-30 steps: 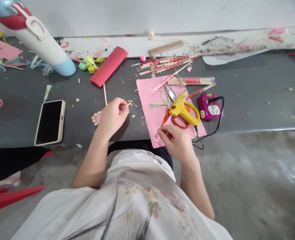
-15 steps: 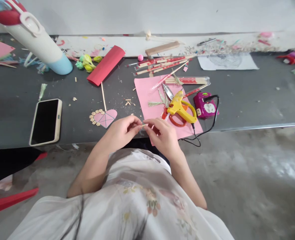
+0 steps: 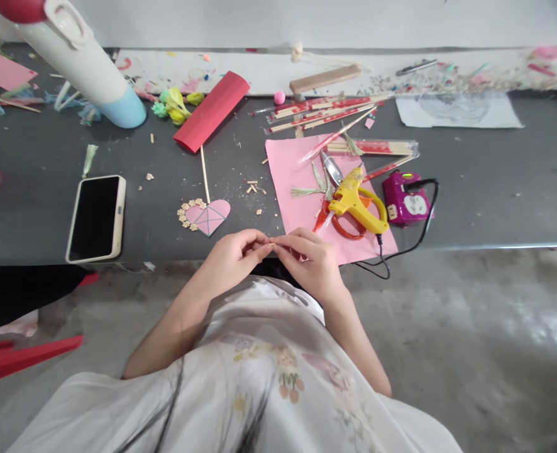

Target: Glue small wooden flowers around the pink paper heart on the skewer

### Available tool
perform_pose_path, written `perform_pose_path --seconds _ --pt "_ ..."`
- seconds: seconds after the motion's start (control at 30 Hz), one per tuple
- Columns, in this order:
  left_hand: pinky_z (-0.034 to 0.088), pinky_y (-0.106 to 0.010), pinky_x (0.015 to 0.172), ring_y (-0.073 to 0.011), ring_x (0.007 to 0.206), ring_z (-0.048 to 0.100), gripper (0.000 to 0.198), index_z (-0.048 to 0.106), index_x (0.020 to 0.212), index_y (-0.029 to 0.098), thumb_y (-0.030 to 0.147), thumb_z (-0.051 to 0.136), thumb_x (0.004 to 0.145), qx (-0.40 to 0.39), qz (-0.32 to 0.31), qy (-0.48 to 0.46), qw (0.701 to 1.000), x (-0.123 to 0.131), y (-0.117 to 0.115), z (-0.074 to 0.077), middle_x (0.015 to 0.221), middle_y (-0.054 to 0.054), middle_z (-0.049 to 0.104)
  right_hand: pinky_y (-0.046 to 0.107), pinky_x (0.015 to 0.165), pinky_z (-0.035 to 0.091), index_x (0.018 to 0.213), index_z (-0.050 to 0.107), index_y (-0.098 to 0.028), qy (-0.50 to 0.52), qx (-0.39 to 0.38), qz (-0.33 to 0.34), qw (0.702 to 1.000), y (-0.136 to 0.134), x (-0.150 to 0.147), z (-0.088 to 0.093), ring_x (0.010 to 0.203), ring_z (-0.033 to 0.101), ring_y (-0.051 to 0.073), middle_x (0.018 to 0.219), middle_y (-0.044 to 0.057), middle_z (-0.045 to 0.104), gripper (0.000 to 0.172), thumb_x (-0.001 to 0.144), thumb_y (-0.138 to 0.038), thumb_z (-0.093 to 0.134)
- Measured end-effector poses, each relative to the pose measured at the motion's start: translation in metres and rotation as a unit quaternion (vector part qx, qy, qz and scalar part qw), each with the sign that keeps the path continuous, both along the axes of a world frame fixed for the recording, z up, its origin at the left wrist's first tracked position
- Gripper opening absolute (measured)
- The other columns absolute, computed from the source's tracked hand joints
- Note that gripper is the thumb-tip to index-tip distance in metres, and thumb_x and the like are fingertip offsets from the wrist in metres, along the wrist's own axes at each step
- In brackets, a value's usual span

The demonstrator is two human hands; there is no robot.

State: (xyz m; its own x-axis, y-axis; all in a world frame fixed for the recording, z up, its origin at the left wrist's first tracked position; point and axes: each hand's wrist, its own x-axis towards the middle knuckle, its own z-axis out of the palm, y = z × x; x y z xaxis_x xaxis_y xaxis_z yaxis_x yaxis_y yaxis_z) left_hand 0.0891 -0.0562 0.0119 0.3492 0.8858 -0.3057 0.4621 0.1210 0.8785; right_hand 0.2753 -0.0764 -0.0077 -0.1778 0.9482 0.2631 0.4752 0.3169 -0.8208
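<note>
Left hand (image 3: 236,259): pinching pale piece (image 3: 272,245) (mostly hidden)
Right hand (image 3: 314,261): pinching it too
Pink heart (image 3: 208,217): just beyond left hand

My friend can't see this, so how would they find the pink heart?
Find the gray table, then the phone toward its left. Right of that phone lies a small pink heart with a stick at its top. Unlike the big pink sheet farther right, it has crossing dark lines and pale bits along its left edge.

No lettering or numbers can be read.
</note>
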Motion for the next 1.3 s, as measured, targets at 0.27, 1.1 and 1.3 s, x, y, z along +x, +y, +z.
perform_pose_path --seconds 0.27,1.1,1.3 --pt "0.044 -0.020 0.055 -0.0097 0.061 0.056 0.030 0.070 0.093 0.018 0.048 0.065 0.086 -0.022 0.050 -0.024 0.998 -0.003 0.001 0.000 0.078 -0.001 0.071 0.026 0.059 0.048 0.097 0.077 -0.022 -0.005 0.000 -0.011 1.000 0.000 -0.003 0.001 0.066 0.061 0.012 0.079 0.004 0.068 0.017 0.094 -0.026 0.061" --pt "0.042 -0.021 0.052 -0.0105 0.059 0.055 0.034 0.069 0.094 0.018 0.051 0.064 0.086 0.023 0.055 0.026 0.998 -0.005 0.012 -0.014 0.078 -0.002 0.069 0.048 0.087 0.050 0.109 0.070 -0.019 -0.384 0.041 -0.262 0.884 0.016 0.103 0.006 0.099 0.058 0.032 0.105 0.015 0.065 0.026 0.088 -0.032 0.060" --pt "0.041 -0.021 0.050 -0.0101 0.056 0.054 0.032 0.069 0.091 0.018 0.049 0.064 0.086 0.021 0.055 0.018 0.998 -0.005 0.012 -0.011 0.073 -0.001 0.068 0.046 0.083 0.050 0.099 0.071 -0.016 -0.440 0.026 -0.215 0.872 0.031 0.104 0.013 0.091 0.057 0.031 0.095 0.014 0.065 0.022 0.087 -0.031 0.060"
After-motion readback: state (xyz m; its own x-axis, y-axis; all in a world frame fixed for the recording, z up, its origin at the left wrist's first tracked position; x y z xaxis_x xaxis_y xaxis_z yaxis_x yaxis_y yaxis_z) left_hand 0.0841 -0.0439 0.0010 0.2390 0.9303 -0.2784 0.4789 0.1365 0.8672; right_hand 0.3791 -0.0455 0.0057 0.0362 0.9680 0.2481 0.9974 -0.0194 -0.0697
